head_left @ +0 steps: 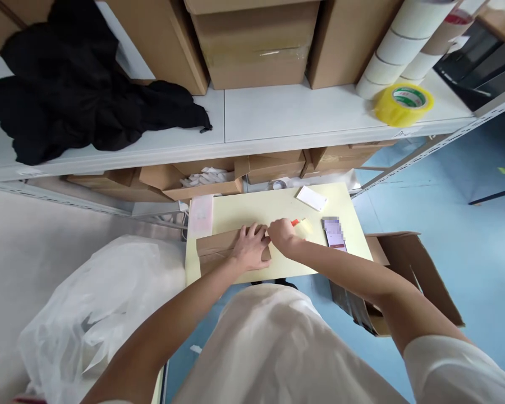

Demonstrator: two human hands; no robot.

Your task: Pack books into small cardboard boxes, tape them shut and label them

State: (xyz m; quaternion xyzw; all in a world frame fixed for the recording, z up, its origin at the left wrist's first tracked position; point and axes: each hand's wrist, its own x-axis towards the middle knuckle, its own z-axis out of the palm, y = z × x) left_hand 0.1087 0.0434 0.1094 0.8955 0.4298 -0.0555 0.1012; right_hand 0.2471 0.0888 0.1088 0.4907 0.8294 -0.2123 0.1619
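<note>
A flattish brown cardboard box [216, 247] lies on the pale yellow table. My left hand [251, 249] rests on its right part with the fingers spread, pressing on the cardboard. Just beside it, at the box's right end, my right hand [281, 234] is closed. Whatever it holds, if anything, is hidden by the fingers. Past that hand, a small orange-red item [295, 222] and a pale yellow piece [305, 226] lie on the table, partly covered by the hand and forearm.
A white rectangular item [311, 198] and a phone [334, 233] lie on the table [235, 207]. An open carton [421, 269] stands on the floor at right, white plastic sheeting [122, 297] at left. The shelf [273, 118] ahead carries black cloth [79, 84] and yellow tape [404, 105].
</note>
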